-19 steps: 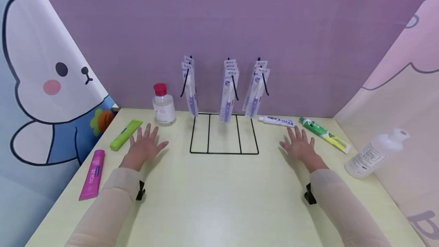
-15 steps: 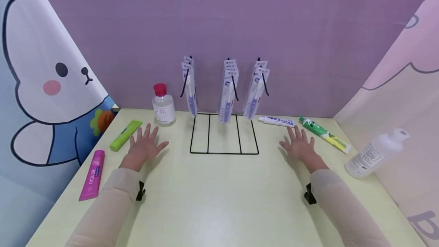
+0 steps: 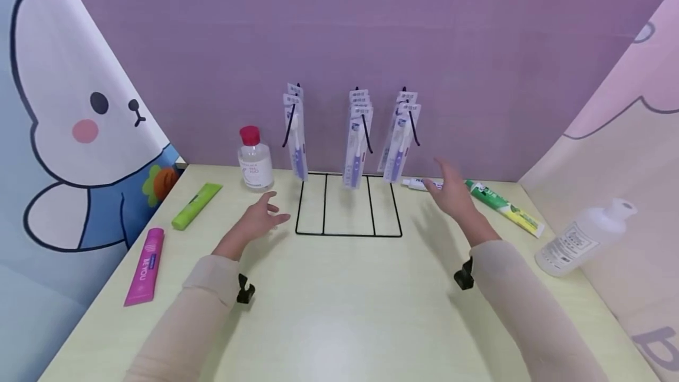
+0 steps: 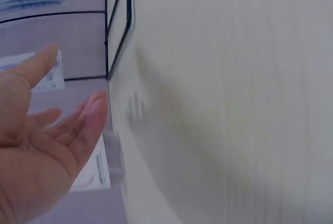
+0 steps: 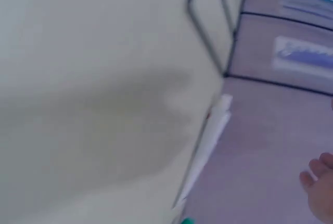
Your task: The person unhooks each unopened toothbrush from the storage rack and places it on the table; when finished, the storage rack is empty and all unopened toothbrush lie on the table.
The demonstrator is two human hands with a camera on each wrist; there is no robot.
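Packaged toothbrushes hang from black hooks in three rows: left (image 3: pixel 297 146), middle (image 3: pixel 356 152) and right (image 3: pixel 399 149). Below them the black wire stand (image 3: pixel 349 235) has its frame on the table. My left hand (image 3: pixel 259 221) is raised left of the stand, in front of a clear bottle with a red cap (image 3: pixel 256 170), fingers loosely bent and holding nothing. On the other side my right hand (image 3: pixel 455 194), also without anything in it, is lifted and partly covers a white toothpaste tube (image 3: pixel 415 184). The right wrist view catches only its fingers (image 5: pixel 318 169) at the edge.
A lime-green tube (image 3: pixel 196 206) and a pink tube (image 3: pixel 145 267) lie at the left. To the right lie a green and yellow toothpaste tube (image 3: pixel 504 208) and a leaning white bottle (image 3: pixel 578 240). A purple backdrop (image 3: pixel 339 28) closes off the rear.
Both hands have lifted from their flat, spread pose on the table and moved inward toward the stand. The right hand has risen higher, and the view has shifted slightly.
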